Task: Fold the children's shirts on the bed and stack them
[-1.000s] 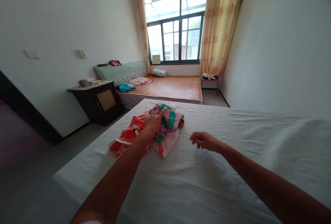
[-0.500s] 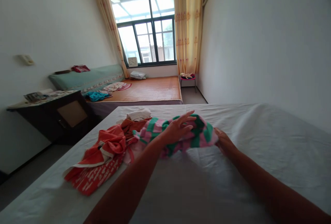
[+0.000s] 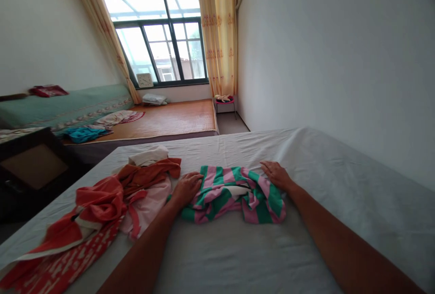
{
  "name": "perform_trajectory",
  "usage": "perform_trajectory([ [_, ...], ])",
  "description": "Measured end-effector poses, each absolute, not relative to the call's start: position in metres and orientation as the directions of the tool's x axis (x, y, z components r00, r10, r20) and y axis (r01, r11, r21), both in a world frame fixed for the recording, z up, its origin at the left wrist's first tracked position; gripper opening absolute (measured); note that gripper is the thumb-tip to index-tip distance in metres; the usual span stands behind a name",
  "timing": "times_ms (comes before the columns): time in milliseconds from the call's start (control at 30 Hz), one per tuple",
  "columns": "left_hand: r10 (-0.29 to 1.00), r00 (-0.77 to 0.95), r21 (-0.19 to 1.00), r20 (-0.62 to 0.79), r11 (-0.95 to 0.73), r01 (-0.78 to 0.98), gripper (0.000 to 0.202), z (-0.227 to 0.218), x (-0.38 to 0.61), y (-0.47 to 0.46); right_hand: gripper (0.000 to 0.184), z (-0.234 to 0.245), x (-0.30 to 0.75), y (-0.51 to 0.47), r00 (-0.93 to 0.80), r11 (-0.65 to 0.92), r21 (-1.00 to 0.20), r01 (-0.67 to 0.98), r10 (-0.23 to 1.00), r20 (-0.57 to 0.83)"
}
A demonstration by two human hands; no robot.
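A pink and green checked garment (image 3: 234,194) lies crumpled on the white sheet (image 3: 217,257), with a pale patch showing in its middle folds. My left hand (image 3: 187,188) rests at its left edge, fingers stretched out and touching the cloth. Beside the upper right of the garment, my right hand (image 3: 276,175) lies with its fingers extended, palm down; whether it touches the cloth is hard to tell. To the left sits a loose heap: a red garment (image 3: 100,201), a rust-brown cloth (image 3: 146,174), a pale pink cloth (image 3: 152,201) and a white cloth (image 3: 148,154).
Beyond the sheet stands a bed with an orange-brown mat (image 3: 170,115), holding a teal cloth (image 3: 83,134). A dark cabinet (image 3: 56,149) is at left, a wall (image 3: 322,58) at right. A small pink stool (image 3: 225,101) stands near the curtain (image 3: 219,36).
The checked garment has come down from my hands onto the sheet. My hands have moved apart to its two sides, and the view has swung to the right.
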State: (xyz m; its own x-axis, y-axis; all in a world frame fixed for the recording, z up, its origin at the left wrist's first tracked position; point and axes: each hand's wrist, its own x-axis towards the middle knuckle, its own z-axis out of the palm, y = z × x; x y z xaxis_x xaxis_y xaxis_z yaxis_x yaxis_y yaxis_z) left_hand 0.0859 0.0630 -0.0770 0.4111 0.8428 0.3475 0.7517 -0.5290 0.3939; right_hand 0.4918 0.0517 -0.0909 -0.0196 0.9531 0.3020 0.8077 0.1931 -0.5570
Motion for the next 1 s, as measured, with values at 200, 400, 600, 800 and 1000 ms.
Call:
perform_trajectory([
  [200, 0.833, 0.426, 0.418, 0.352, -0.547, 0.725, 0.033, -0.077, 0.084, 0.068, 0.044, -0.092, 0.572, 0.02, 0.402, -0.283, -0.374, 0.883, 0.867, 0.294],
  [400, 0.831, 0.421, 0.419, 0.364, -0.549, 0.723, 0.033, -0.076, 0.085, 0.063, 0.049, -0.104, 0.643, -0.034, 0.644, -0.583, -0.283, 0.762, 0.729, 0.231],
  [600, 0.827, 0.432, 0.393, 0.36, -0.554, 0.734, 0.033, -0.075, 0.086, 0.055, 0.048, -0.104, 0.638, -0.029, 0.661, -0.557, -0.374, 0.741, 0.702, 0.264],
  [800, 0.846, 0.394, 0.432, 0.36, -0.525, 0.733, 0.033, -0.079, 0.085, 0.055, 0.044, -0.063, 0.531, -0.021, -0.012, 0.101, -0.726, 0.68, 0.992, 0.126],
  [1000, 0.785, 0.574, 0.54, 0.232, -0.595, 0.596, 0.037, -0.059, 0.076, 0.055, 0.069, -0.046, 0.467, -0.042, -0.378, 0.357, -0.684, 0.636, 0.917, 0.128],
])
